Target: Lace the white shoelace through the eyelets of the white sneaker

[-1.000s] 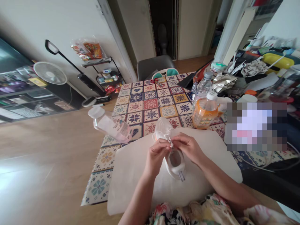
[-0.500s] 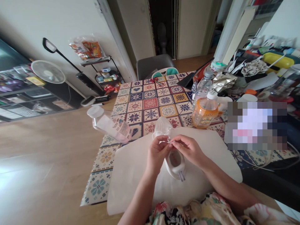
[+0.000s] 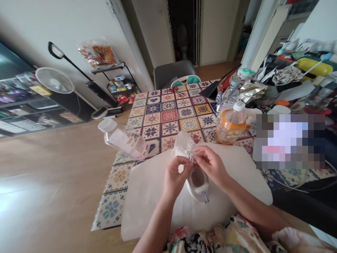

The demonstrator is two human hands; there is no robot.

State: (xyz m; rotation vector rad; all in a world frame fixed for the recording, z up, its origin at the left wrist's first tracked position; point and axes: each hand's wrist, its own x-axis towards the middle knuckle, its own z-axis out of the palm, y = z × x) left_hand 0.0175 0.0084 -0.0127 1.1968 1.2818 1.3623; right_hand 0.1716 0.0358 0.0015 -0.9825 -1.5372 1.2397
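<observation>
Shoe (image 3: 202, 190) sits under and between left hand (image 3: 176, 174) and right hand (image 3: 212, 166), toe beyond them, both pinching laces (image 3: 191, 157).

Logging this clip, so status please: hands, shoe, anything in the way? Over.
Left hand pinching laces; right hand at them, grip unclear. White shoe heel-end on white mat, toe past its edge. Nothing blocking; orange bottle stands clear.

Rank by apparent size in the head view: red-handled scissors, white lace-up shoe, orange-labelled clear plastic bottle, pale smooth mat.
Pale smooth mat
White lace-up shoe, partly covered
Orange-labelled clear plastic bottle
Red-handled scissors, though farthest from the camera
</observation>
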